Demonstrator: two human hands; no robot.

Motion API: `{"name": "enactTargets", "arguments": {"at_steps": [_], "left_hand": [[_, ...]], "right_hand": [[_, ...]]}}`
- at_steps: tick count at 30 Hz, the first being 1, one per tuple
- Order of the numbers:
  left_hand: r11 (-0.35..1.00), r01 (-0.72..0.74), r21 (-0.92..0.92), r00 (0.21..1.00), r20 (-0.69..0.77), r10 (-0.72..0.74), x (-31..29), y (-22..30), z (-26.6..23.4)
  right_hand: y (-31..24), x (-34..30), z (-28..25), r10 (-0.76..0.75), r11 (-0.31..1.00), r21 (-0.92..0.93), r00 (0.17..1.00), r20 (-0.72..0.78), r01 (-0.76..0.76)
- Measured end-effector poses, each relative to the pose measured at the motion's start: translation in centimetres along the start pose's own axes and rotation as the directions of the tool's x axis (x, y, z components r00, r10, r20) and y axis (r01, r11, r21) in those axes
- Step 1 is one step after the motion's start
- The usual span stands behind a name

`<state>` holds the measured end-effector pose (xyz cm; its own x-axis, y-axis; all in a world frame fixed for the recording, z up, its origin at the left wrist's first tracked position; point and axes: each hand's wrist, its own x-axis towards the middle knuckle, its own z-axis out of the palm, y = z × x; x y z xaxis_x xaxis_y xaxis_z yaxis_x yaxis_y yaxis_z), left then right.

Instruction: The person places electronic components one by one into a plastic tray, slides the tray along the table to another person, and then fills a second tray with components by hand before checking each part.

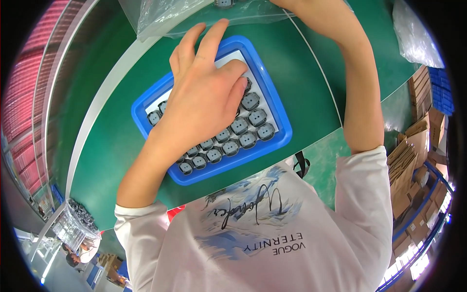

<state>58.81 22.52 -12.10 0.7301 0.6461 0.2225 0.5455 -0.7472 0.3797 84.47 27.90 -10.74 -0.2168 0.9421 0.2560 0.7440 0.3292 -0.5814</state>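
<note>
My left hand (pixel 206 92) is over a blue tray (pixel 287 131) holding rows of small grey round parts (pixel 240 125) with two holes each and dark rims, resembling socket inserts. Its thumb and index finger pinch together against one such part (pixel 248 86) near the tray's right side; the other fingers stretch outward. Part of the rows lies hidden beneath this hand. My right hand (pixel 292 4) reaches past the top edge beside a clear plastic bag (pixel 170 17), its fingers out of view. Another grey part (pixel 224 3) shows at that bag.
The tray stands on a green worktable (pixel 311 97) with a pale edge strip. Another clear bag (pixel 416 36) lies at the far right. Cardboard boxes (pixel 413 194) and a blue rack stand beyond. At the lower left are a clear container of dark parts (pixel 78 221) and another person.
</note>
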Motion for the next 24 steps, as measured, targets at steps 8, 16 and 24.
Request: {"name": "enactTargets", "arguments": {"at_steps": [8,16,24], "left_hand": [[0.999,-0.003,-0.040,1.000,0.023,0.004,-0.3,0.3,0.5],[0.992,-0.079,-0.101,0.990,0.106,0.089,-0.3,-0.3,-0.3],[0.979,-0.096,-0.178,0.983,0.135,0.121,-0.4,-0.7,-0.4]], "right_hand": [[-1.1,0.0,2.5,-0.038,0.999,-0.023,0.998,-0.058,0.037],[0.9,2.4,7.5,-0.174,0.967,-0.234,0.940,-0.294,0.106],[0.2,1.3,6.8,-0.184,0.953,-0.277,0.959,-0.218,0.120]]}}
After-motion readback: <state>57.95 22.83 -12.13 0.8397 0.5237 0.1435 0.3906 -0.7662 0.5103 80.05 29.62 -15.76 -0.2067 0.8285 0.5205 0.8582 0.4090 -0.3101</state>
